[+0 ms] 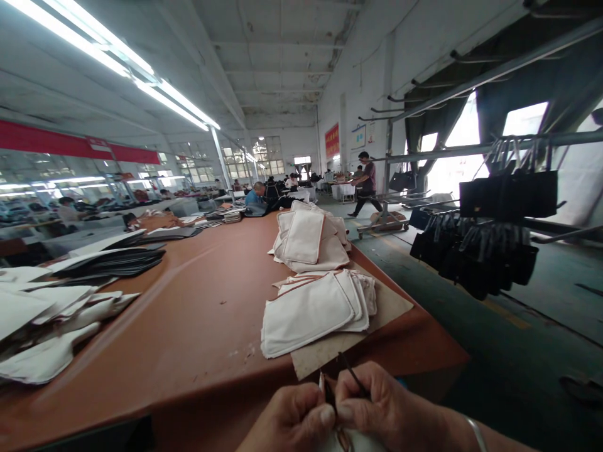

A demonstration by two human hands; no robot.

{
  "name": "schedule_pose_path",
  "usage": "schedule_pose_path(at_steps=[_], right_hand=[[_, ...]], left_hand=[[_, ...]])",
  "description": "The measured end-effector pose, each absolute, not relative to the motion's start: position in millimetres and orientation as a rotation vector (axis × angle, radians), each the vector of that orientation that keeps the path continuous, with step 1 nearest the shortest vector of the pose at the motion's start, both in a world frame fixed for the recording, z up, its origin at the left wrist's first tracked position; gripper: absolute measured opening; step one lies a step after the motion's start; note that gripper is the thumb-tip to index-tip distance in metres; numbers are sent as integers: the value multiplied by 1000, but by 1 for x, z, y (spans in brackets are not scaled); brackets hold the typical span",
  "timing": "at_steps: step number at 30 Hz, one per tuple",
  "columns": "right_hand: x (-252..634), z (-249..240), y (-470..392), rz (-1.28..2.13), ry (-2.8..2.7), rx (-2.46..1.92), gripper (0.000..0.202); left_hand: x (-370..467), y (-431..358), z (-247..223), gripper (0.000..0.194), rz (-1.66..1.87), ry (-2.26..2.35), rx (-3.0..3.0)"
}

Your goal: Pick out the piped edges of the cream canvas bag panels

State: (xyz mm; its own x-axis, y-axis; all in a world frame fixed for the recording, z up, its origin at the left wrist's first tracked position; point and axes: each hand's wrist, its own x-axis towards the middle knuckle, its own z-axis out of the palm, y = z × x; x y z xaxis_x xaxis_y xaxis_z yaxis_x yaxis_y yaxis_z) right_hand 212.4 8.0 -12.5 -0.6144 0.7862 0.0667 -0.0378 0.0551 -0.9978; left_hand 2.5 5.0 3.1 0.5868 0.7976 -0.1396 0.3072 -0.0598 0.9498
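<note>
My left hand (296, 417) and my right hand (377, 405) are close together at the bottom of the head view, past the table's near edge. Both are closed, thumbs side by side, pinching a small piece with a white part and brown edging (345, 439). A thin dark tool (351, 370) sticks up from my right hand. Most of the held piece is hidden by my fingers. Just beyond lies a stack of white fabric pieces (306, 314) on a beige sheet (386, 307), with another white stack (304, 235) behind it.
Brown sheeting covers the table (188, 314). White pieces (42, 351) and dark pieces (113, 262) lie at its left. Black bags (509, 194) hang from a rack at the right. A person (366, 179) walks beyond the table; another in blue (254, 196) is at its far end.
</note>
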Motion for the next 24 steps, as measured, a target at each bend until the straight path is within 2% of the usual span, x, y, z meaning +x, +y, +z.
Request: schedule_pose_path(at_steps=[3,5,7,12,15,18,21,22,24], right_hand=[[210,-12,5,1640,-1650,-720,45],[207,-14,3,1650,-1642,-680,48],[204,-20,2,1642,-1621,-649,49],[198,-30,3,1697,-1522,-669,51],[206,-27,12,1731,-1513,-737,49],[219,-18,32,1541,-1699,-898,43],[222,4,48,1163,-1916,-935,35],[219,13,49,1099,-1949,-903,36],[206,31,47,1087,-2018,-824,58]], left_hand=[[0,2,17,64,579,857,1458],[0,2,19,66,500,792,1429],[1,2,15,64,431,748,1428],[-4,-3,11,59,609,882,1641],[-21,-4,21,59,467,803,1527],[-32,-3,33,52,391,747,1445],[-22,2,41,42,428,865,1584],[-14,4,43,40,467,911,1658],[0,9,47,35,556,909,1734]])
